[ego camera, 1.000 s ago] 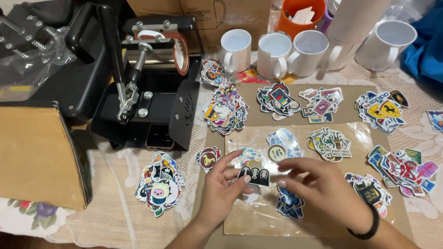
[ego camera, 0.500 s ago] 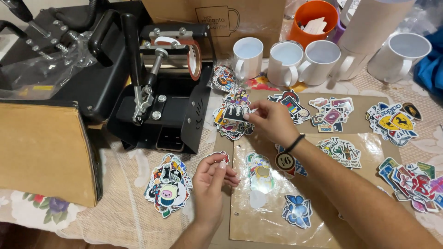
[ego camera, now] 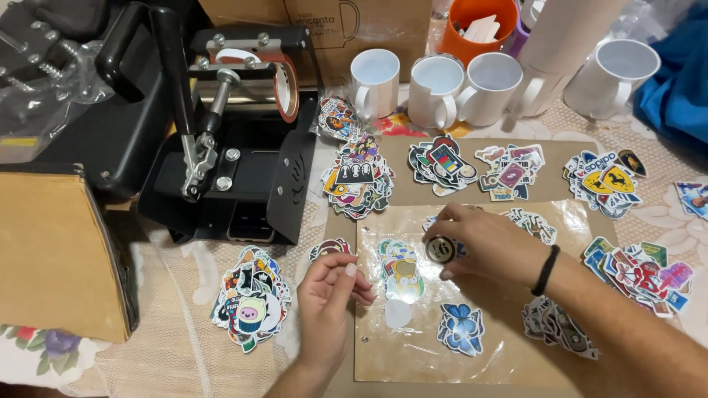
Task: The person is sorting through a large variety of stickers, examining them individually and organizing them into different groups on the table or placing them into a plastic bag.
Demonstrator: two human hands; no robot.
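Head view: right hand point(ego camera: 487, 247) pinches a round dark sticker point(ego camera: 439, 250) over the clear plastic sheet point(ego camera: 494, 346), fingers closed on it. Left hand point(ego camera: 333, 289) rests half-curled at the sheet's left edge, holding nothing I can see. A few stickers, a blue butterfly sticker point(ego camera: 461, 329) among them, already lie on the sheet; many sorted piles point(ego camera: 359, 177) remain on the counter point(ego camera: 184, 354) around it

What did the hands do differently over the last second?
The right hand went up to the sticker pile beside the press, then came back over the clear sheet, now pinching a round sticker. The left hand drew back, empty. Mugs and press stayed put.
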